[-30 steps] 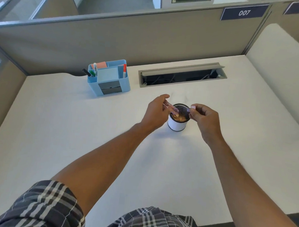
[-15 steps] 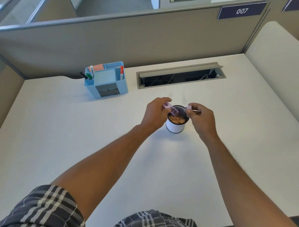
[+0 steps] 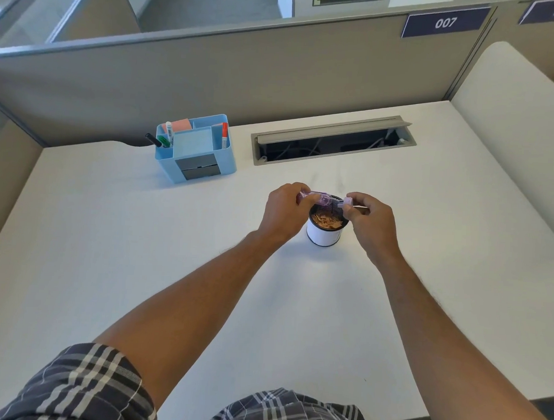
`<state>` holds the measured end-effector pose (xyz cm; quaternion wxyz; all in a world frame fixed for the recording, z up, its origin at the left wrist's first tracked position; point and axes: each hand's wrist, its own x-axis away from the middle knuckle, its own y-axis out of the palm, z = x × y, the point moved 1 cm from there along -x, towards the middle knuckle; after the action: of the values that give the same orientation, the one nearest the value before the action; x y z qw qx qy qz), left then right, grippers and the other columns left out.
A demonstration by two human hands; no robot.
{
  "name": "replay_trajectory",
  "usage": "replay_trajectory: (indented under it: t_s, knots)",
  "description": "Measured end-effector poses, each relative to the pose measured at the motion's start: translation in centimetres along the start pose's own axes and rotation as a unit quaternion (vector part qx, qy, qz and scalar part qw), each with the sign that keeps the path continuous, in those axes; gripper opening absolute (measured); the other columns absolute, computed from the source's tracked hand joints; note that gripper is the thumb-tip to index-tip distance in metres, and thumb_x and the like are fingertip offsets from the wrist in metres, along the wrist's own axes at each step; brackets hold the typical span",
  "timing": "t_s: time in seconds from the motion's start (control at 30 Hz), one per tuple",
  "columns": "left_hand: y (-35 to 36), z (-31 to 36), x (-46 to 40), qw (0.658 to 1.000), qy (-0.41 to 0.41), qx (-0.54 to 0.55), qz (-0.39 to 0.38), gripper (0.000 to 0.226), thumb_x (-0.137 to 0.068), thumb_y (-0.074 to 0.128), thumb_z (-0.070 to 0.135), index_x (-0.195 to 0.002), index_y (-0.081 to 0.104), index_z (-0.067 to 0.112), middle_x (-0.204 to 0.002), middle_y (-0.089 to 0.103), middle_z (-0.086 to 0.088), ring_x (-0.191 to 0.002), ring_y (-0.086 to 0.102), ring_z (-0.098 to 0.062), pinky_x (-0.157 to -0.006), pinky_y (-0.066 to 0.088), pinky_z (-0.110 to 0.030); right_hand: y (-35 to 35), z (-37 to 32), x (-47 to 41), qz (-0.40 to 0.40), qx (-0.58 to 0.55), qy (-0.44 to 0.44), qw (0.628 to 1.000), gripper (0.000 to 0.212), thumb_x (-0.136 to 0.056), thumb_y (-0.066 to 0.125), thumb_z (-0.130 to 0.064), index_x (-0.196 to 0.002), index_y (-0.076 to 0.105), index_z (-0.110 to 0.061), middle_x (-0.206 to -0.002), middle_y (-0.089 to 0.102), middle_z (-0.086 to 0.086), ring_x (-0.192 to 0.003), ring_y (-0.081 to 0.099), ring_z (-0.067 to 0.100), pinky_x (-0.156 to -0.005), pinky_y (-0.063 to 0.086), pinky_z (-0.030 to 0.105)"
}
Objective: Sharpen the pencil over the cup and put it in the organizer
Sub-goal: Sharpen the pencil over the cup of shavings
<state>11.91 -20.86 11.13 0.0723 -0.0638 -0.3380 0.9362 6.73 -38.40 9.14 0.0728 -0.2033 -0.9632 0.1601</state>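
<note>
The person held both hands just above the cup (image 3: 325, 232), near the centre of the frame. The left hand (image 3: 283, 211) was closed around a purple sharpener (image 3: 314, 198), and the right hand (image 3: 370, 222) pinched the pencil (image 3: 349, 202) with fingers tight on it. Most of the pencil was hidden by the fingers, only a short pinkish part showed btw. the two hands, so I could not tell how far the tip sat inside the sharpener.

The cup stood on the white desk (image 3: 109, 250) directly under the hands, w/ brown shavings already lying in it. I think this was the reason for the position: whatever fell from the sharpener should drop into the cup and not on the desk. The hands were close together and low, probably to keep control during the twisting.

The organizer (image 3: 197, 149), a light blue box w/ markers in its compartments, was in the upper left of the frame, well apart from the cup. In my judgement the sharpening step was in progress, and the putting away was not yet done.
</note>
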Motion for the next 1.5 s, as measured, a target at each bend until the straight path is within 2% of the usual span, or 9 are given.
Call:
replay_trajectory:
  t_s: [0.23,0.4,0.5,0.7,0.87,1.1,1.27,1.5]
  knots:
    - [-0.1,-1.0,0.5,0.992,-0.068,0.108,-0.017,0.017,-0.095,0.062,0.016,-0.110,0.067,0.019,-0.095,0.068,0.004,-0.086,0.063,-0.013,-0.069,0.048,-0.018,-0.1,-0.1,-0.3,-0.001,-0.042,0.010,0.999,0.020,-0.093,0.072,-0.020,-0.112,0.074,-0.013,-0.105,0.077,0.004,-0.097,0.070,0.019,-0.089,0.057,0.033]
    - [-0.3,-1.7,1.1,0.987,-0.073,0.146,-0.015,0.022,-0.093,0.065,0.012,-0.114,0.067,0.017,-0.096,0.067,0.006,-0.083,0.062,-0.006,-0.073,0.049,-0.016,0.2,-0.2,-0.4,-0.026,-0.060,0.013,0.998,0.018,-0.091,0.073,-0.014,-0.109,0.076,-0.015,-0.104,0.076,0.004,-0.094,0.069,0.016,-0.083,0.055,0.026]
    - [-0.3,-1.7,1.2,0.985,-0.073,0.154,-0.014,0.022,-0.093,0.066,0.011,-0.114,0.067,0.017,-0.097,0.068,0.007,-0.084,0.063,-0.006,-0.072,0.051,-0.017,0.4,-0.2,-0.4,-0.050,-0.080,0.010,0.995,0.016,-0.091,0.073,-0.012,-0.105,0.076,-0.021,-0.102,0.077,0.003,-0.089,0.069,0.013,-0.078,0.053,0.020]
    - [-0.5,-1.7,1.3,0.982,-0.075,0.173,-0.008,0.023,-0.091,0.067,0.011,-0.114,0.068,0.016,-0.097,0.070,0.007,-0.084,0.064,-0.006,-0.068,0.051,-0.018,0.4,-0.3,-0.6,-0.076,-0.108,0.011,0.991,0.017,-0.090,0.075,-0.014,-0.107,0.078,-0.017,-0.101,0.079,0.004,-0.090,0.072,0.014,-0.091,0.059,0.033]
    - [-0.4,-1.5,1.6,0.981,-0.074,0.181,-0.004,0.023,-0.092,0.067,0.011,-0.114,0.067,0.018,-0.101,0.070,0.006,-0.090,0.065,-0.008,-0.075,0.057,-0.023,0.5,-0.4,-0.5,-0.090,-0.091,0.001,0.992,0.021,-0.089,0.075,-0.015,-0.110,0.078,-0.015,-0.095,0.079,-0.003,-0.086,0.072,0.008,-0.087,0.058,0.029]
    - [-0.7,-1.6,1.9,0.977,-0.077,0.198,0.002,0.024,-0.091,0.067,0.010,-0.115,0.067,0.015,-0.106,0.070,0.000,-0.092,0.064,-0.013,-0.076,0.056,-0.025,0.5,-0.3,-0.5,-0.103,-0.095,-0.006,0.990,0.018,-0.088,0.076,-0.015,-0.103,0.080,-0.026,-0.092,0.080,-0.010,-0.091,0.072,0.008,-0.088,0.057,0.029]
    - [-0.7,-1.7,2.4,0.978,-0.062,0.198,0.011,0.024,-0.090,0.069,0.008,-0.113,0.066,0.015,-0.102,0.070,0.001,-0.089,0.064,-0.014,-0.071,0.055,-0.021,0.8,-0.3,-0.6,-0.112,-0.140,0.014,0.984,0.018,-0.089,0.075,-0.009,-0.106,0.080,-0.014,-0.101,0.080,0.005,-0.093,0.074,0.015,-0.099,0.057,0.041]
    - [-0.6,-2.0,2.5,0.976,-0.069,0.208,0.016,0.024,-0.090,0.069,0.008,-0.113,0.067,0.013,-0.103,0.072,-0.001,-0.092,0.067,-0.016,-0.080,0.058,-0.027,0.9,-0.3,-0.5,-0.114,-0.129,0.004,0.985,0.018,-0.090,0.076,-0.014,-0.107,0.079,-0.018,-0.103,0.080,0.001,-0.101,0.072,0.019,-0.099,0.057,0.041]
